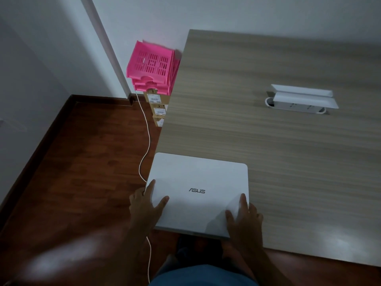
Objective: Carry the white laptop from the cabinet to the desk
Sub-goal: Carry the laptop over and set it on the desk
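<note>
The white laptop (198, 182) is closed, with a grey logo on its lid, and sits at the near left corner of the wooden desk (268, 141). Its near edge reaches just past the desk's front edge. My left hand (146, 205) grips the laptop's near left corner, thumb and a finger on the lid. My right hand (243, 217) grips the near right corner, fingers spread on top. No cabinet is in view.
A white power strip (303, 98) sits in a cable slot at the desk's right middle. Left of the desk stand stacked pink plastic trays (152, 67) on cardboard boxes (157, 108). A white cable (147, 145) runs down across the dark wooden floor.
</note>
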A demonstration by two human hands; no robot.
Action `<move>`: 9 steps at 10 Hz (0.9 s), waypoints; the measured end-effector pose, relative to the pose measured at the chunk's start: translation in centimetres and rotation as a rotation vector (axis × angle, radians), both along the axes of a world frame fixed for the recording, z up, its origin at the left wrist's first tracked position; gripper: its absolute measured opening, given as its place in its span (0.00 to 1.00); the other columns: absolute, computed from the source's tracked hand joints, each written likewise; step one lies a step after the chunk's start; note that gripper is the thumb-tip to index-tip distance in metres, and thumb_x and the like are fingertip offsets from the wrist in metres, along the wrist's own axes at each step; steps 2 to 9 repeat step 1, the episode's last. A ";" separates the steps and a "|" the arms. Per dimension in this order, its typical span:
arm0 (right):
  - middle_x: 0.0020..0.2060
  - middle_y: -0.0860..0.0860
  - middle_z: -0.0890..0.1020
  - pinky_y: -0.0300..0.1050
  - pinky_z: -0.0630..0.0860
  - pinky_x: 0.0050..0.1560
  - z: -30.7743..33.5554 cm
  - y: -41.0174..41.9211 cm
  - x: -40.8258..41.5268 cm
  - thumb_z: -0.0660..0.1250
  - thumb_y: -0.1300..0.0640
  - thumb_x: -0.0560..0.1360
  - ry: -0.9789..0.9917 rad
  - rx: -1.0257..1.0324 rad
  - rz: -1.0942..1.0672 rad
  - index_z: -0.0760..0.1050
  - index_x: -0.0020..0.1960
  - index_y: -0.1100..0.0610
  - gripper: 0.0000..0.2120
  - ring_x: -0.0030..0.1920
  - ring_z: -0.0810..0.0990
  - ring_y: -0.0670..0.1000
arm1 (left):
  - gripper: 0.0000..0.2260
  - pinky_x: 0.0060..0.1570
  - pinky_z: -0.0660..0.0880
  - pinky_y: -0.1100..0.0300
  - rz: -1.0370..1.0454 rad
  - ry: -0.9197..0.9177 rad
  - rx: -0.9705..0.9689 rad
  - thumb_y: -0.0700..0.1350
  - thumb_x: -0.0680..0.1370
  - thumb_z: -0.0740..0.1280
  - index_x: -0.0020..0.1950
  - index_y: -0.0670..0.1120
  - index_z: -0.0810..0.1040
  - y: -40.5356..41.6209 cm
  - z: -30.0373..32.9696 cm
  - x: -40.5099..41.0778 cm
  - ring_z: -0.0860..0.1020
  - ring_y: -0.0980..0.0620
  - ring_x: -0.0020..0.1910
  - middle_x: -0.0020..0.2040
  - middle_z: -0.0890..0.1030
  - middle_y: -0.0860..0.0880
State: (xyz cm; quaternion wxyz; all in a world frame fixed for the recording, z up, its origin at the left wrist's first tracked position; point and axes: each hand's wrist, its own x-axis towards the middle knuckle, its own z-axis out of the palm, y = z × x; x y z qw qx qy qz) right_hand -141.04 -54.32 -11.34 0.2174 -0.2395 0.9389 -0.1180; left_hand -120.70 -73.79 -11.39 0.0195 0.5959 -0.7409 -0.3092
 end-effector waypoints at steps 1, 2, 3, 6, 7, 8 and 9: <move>0.62 0.51 0.77 0.57 0.68 0.61 1.9 0.4 -1.7 0.59 0.40 0.71 -0.005 0.118 0.080 0.61 0.70 0.49 0.30 0.59 0.76 0.57 | 0.35 0.64 0.66 0.48 0.140 0.181 -0.035 0.67 0.70 0.63 0.72 0.49 0.64 0.8 -0.2 1.6 0.69 0.42 0.68 0.69 0.71 0.43; 0.62 0.51 0.77 0.57 0.68 0.61 1.9 0.4 -1.7 0.59 0.40 0.71 -0.005 0.118 0.080 0.61 0.70 0.49 0.30 0.59 0.76 0.57 | 0.35 0.64 0.66 0.48 0.140 0.181 -0.035 0.67 0.70 0.63 0.72 0.49 0.64 0.8 -0.2 1.6 0.69 0.42 0.68 0.69 0.71 0.43; 0.62 0.51 0.77 0.57 0.68 0.61 1.9 0.4 -1.7 0.59 0.40 0.71 -0.005 0.118 0.080 0.61 0.70 0.49 0.30 0.59 0.76 0.57 | 0.35 0.64 0.66 0.48 0.140 0.181 -0.035 0.67 0.70 0.63 0.72 0.49 0.64 0.8 -0.2 1.6 0.69 0.42 0.68 0.69 0.71 0.43; 0.62 0.51 0.77 0.57 0.68 0.61 1.9 0.4 -1.7 0.59 0.40 0.71 -0.005 0.118 0.080 0.61 0.70 0.49 0.30 0.59 0.76 0.57 | 0.35 0.64 0.66 0.48 0.140 0.181 -0.035 0.67 0.70 0.63 0.72 0.49 0.64 0.8 -0.2 1.6 0.69 0.42 0.68 0.69 0.71 0.43; 0.62 0.51 0.77 0.57 0.68 0.61 1.9 0.4 -1.7 0.59 0.40 0.71 -0.005 0.118 0.080 0.61 0.70 0.49 0.30 0.59 0.76 0.57 | 0.35 0.64 0.66 0.48 0.140 0.181 -0.035 0.67 0.70 0.63 0.72 0.49 0.64 0.8 -0.2 1.6 0.69 0.42 0.68 0.69 0.71 0.43; 0.62 0.51 0.77 0.57 0.68 0.61 1.9 0.4 -1.7 0.59 0.40 0.71 -0.005 0.118 0.080 0.61 0.70 0.49 0.30 0.59 0.76 0.57 | 0.35 0.64 0.66 0.48 0.140 0.181 -0.035 0.67 0.70 0.63 0.72 0.49 0.64 0.8 -0.2 1.6 0.69 0.42 0.68 0.69 0.71 0.43; 0.62 0.51 0.77 0.57 0.68 0.61 1.9 0.4 -1.7 0.59 0.40 0.71 -0.005 0.118 0.080 0.61 0.70 0.49 0.30 0.59 0.76 0.57 | 0.35 0.64 0.66 0.48 0.140 0.181 -0.035 0.67 0.70 0.63 0.72 0.49 0.64 0.8 -0.2 1.6 0.69 0.42 0.68 0.69 0.71 0.43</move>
